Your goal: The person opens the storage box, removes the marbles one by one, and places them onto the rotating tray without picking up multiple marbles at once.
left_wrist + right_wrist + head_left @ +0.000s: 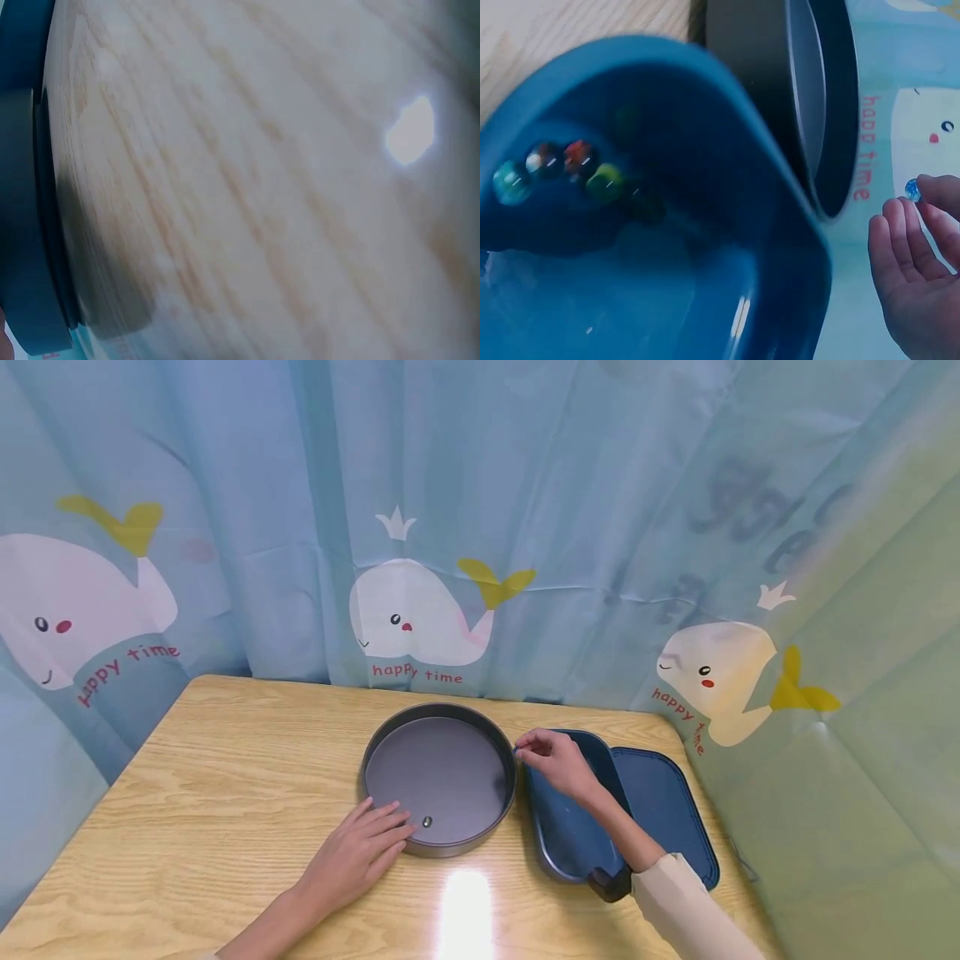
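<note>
A round dark grey baking pan (442, 768) sits on the wooden table with one small marble (427, 821) near its front edge. My left hand (360, 852) rests at the pan's front left rim, fingers extended. Between thumb and fingertips my right hand (558, 762) pinches a blue glass marble (913, 190). That hand is above the left rim of a blue rectangular container (573, 827), close to the pan's right side. Several coloured marbles (577, 159) lie inside the container in the right wrist view; the forearm partly covers it in the head view.
A dark blue flat lid (667, 810) lies at the right, partly behind the container. Blue curtains (525, 527) with whale prints hang along the table's far edge and sides. Glare from a light (465, 914) shows on the table in front of the pan.
</note>
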`<state>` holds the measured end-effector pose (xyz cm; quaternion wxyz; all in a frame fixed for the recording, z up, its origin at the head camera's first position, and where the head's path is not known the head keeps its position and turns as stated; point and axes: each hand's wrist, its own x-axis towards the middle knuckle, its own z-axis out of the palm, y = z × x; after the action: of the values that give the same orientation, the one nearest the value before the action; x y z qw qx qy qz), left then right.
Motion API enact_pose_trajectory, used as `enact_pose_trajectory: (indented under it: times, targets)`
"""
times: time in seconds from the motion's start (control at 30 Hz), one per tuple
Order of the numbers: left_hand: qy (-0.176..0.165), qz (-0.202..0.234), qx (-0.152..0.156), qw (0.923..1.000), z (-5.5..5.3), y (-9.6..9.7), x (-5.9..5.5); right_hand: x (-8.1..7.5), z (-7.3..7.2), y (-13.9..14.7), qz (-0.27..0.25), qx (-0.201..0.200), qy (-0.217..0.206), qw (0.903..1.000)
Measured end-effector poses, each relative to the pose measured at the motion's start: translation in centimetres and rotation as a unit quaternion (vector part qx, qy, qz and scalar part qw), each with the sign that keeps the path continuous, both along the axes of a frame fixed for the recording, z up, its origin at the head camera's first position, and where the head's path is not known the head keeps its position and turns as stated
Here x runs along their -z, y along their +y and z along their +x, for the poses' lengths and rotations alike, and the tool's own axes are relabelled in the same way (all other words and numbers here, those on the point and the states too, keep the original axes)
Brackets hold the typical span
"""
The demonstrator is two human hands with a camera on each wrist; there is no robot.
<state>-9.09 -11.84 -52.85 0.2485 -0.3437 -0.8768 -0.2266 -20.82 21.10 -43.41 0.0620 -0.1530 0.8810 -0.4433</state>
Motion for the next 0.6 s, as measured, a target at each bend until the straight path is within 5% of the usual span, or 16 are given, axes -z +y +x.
enact_pose_trajectory:
  times: [0.6]
  targets:
    - [-0.002, 0.002, 0.002, 1.0, 0.0, -0.1, -0.1, 2.1, -1.8, -5.4, 0.029, -0.013, 0.01, 0.9994]
